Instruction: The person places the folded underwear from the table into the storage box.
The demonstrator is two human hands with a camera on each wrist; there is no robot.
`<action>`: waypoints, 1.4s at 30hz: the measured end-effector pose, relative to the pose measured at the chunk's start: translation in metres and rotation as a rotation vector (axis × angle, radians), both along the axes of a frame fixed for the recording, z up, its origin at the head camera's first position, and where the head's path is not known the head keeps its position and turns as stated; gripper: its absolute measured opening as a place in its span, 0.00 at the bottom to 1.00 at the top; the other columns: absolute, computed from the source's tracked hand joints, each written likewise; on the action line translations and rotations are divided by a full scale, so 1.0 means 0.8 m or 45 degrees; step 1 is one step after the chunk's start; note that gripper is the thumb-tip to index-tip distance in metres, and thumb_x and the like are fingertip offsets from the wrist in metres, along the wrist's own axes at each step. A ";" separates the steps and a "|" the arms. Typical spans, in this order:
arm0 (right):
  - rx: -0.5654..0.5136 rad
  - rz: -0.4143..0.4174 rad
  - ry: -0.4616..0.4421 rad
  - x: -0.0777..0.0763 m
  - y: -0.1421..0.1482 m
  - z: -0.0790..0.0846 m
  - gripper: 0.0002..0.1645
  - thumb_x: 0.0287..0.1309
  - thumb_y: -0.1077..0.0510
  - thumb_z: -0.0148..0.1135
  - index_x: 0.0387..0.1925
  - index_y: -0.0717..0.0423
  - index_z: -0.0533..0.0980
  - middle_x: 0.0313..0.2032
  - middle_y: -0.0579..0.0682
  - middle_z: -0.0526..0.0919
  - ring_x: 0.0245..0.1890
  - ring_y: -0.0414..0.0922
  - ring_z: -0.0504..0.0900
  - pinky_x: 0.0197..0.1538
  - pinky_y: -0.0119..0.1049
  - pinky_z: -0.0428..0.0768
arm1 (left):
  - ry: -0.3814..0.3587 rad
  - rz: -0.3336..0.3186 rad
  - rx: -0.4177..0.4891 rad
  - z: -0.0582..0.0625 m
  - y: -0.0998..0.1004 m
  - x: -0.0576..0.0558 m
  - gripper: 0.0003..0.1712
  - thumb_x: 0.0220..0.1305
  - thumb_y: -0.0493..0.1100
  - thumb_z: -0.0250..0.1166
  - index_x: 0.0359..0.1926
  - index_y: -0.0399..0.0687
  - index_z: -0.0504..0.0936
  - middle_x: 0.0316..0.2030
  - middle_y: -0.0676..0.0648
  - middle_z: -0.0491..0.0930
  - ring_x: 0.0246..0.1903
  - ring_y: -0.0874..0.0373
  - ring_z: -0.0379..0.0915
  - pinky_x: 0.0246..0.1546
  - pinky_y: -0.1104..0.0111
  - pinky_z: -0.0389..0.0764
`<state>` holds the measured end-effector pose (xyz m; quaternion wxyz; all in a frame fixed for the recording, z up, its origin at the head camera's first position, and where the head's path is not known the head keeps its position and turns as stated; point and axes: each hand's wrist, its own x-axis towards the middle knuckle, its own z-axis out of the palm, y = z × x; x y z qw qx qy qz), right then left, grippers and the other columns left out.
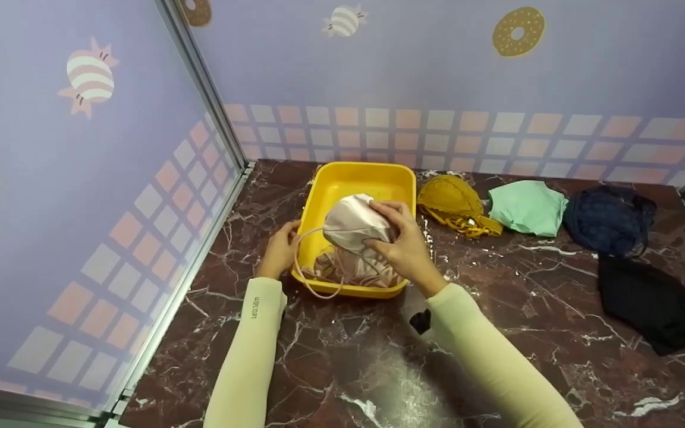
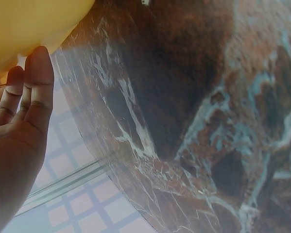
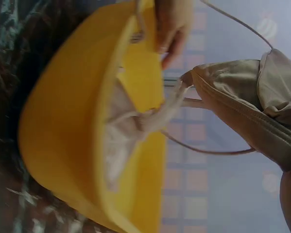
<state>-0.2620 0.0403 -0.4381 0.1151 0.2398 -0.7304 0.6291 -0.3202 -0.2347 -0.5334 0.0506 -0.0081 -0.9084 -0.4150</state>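
A pale pink satin bra (image 1: 348, 223) hangs above a yellow plastic basin (image 1: 369, 167), pinched at one cup between the thumb and fingers of my right hand (image 1: 405, 246). One thin strap loops down over the basin's left rim. More pink fabric (image 1: 348, 267) lies bunched inside the basin's near end; in the right wrist view a band runs from it up to the lifted cup (image 3: 232, 92). My left hand (image 1: 280, 246) holds the basin's left side, its fingers (image 2: 41, 73) against the outer wall in the left wrist view.
Right of the basin lie a mustard bra (image 1: 451, 197), a mint green garment (image 1: 527, 207), a navy lace garment (image 1: 607, 217) and a black garment (image 1: 646, 300). A small black item (image 1: 420, 321) sits by my right sleeve. Patterned panels (image 1: 158, 178) border the marbled table (image 1: 330, 356).
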 end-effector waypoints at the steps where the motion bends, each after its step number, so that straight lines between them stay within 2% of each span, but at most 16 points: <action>1: 0.019 -0.027 -0.027 -0.008 -0.002 -0.013 0.40 0.37 0.75 0.71 0.58 0.68 0.71 0.53 0.61 0.69 0.53 0.53 0.68 0.59 0.44 0.65 | -0.007 0.006 0.002 -0.001 0.000 0.000 0.20 0.69 0.33 0.52 0.61 0.40 0.72 0.38 0.42 0.72 0.39 0.48 0.69 0.44 0.58 0.70; 7: 0.218 -0.214 -0.259 -0.046 -0.008 -0.083 0.41 0.39 0.69 0.74 0.60 0.62 0.71 0.53 0.57 0.69 0.54 0.52 0.69 0.61 0.43 0.62 | -0.009 0.012 0.006 -0.005 -0.001 -0.003 0.20 0.69 0.34 0.52 0.61 0.41 0.73 0.37 0.43 0.72 0.39 0.50 0.68 0.43 0.59 0.69; 10: 0.311 -0.275 -0.378 -0.049 -0.010 -0.091 0.40 0.41 0.68 0.74 0.60 0.61 0.71 0.53 0.58 0.69 0.53 0.53 0.69 0.61 0.44 0.62 | 0.015 0.005 0.004 -0.006 -0.002 -0.003 0.20 0.68 0.34 0.52 0.60 0.41 0.73 0.37 0.43 0.72 0.38 0.50 0.68 0.43 0.59 0.69; 12: 0.337 -0.315 -0.407 -0.051 -0.011 -0.094 0.38 0.42 0.67 0.73 0.59 0.61 0.71 0.52 0.60 0.68 0.53 0.54 0.69 0.61 0.44 0.63 | 0.028 0.006 0.004 -0.005 -0.003 -0.003 0.20 0.68 0.33 0.52 0.60 0.41 0.73 0.36 0.43 0.72 0.37 0.49 0.68 0.43 0.59 0.69; 19: 0.238 -0.516 -0.377 -0.060 -0.005 -0.099 0.33 0.44 0.69 0.71 0.56 0.61 0.73 0.51 0.61 0.66 0.53 0.54 0.68 0.60 0.42 0.63 | 0.023 0.002 -0.002 -0.004 -0.001 -0.003 0.20 0.68 0.34 0.53 0.60 0.40 0.73 0.36 0.43 0.72 0.37 0.49 0.69 0.43 0.59 0.69; 22: 0.276 -0.489 -0.415 -0.061 -0.003 -0.102 0.34 0.43 0.69 0.72 0.56 0.60 0.73 0.51 0.60 0.65 0.52 0.55 0.68 0.59 0.43 0.65 | 0.011 0.013 0.003 -0.004 -0.001 -0.003 0.20 0.68 0.33 0.53 0.60 0.41 0.73 0.36 0.43 0.72 0.37 0.49 0.69 0.42 0.60 0.70; 26: 0.477 -0.352 -0.478 -0.058 -0.006 -0.103 0.37 0.41 0.68 0.73 0.58 0.60 0.73 0.53 0.61 0.65 0.53 0.56 0.68 0.58 0.45 0.66 | -0.008 0.024 0.014 -0.005 -0.002 -0.003 0.21 0.68 0.33 0.53 0.61 0.42 0.73 0.36 0.44 0.72 0.37 0.50 0.68 0.42 0.61 0.69; 30: 0.663 -0.246 -0.504 -0.054 -0.012 -0.100 0.39 0.41 0.67 0.72 0.60 0.61 0.71 0.58 0.64 0.65 0.58 0.58 0.65 0.59 0.44 0.65 | -0.009 0.021 0.012 -0.006 -0.001 -0.003 0.21 0.68 0.34 0.52 0.61 0.42 0.73 0.37 0.44 0.72 0.37 0.51 0.68 0.43 0.61 0.69; 35: 0.827 -0.207 -0.489 -0.048 -0.015 -0.097 0.41 0.43 0.66 0.70 0.63 0.63 0.68 0.62 0.65 0.64 0.61 0.60 0.59 0.63 0.45 0.60 | 0.002 0.020 0.008 -0.006 0.000 -0.003 0.21 0.68 0.33 0.52 0.61 0.42 0.73 0.37 0.43 0.72 0.37 0.50 0.69 0.43 0.61 0.70; 37: 0.848 -0.193 -0.468 -0.046 -0.014 -0.095 0.42 0.43 0.66 0.70 0.63 0.64 0.67 0.62 0.65 0.64 0.61 0.61 0.60 0.63 0.46 0.60 | 0.002 0.021 0.010 -0.006 0.000 -0.003 0.21 0.68 0.33 0.52 0.61 0.42 0.73 0.37 0.43 0.72 0.37 0.50 0.69 0.43 0.60 0.70; 42: 0.781 -0.153 -0.431 -0.048 -0.004 -0.089 0.40 0.45 0.64 0.70 0.63 0.64 0.68 0.60 0.66 0.66 0.60 0.61 0.64 0.63 0.49 0.60 | -0.015 0.026 0.007 -0.004 -0.001 -0.002 0.21 0.68 0.34 0.52 0.61 0.42 0.73 0.37 0.43 0.72 0.38 0.50 0.69 0.43 0.60 0.70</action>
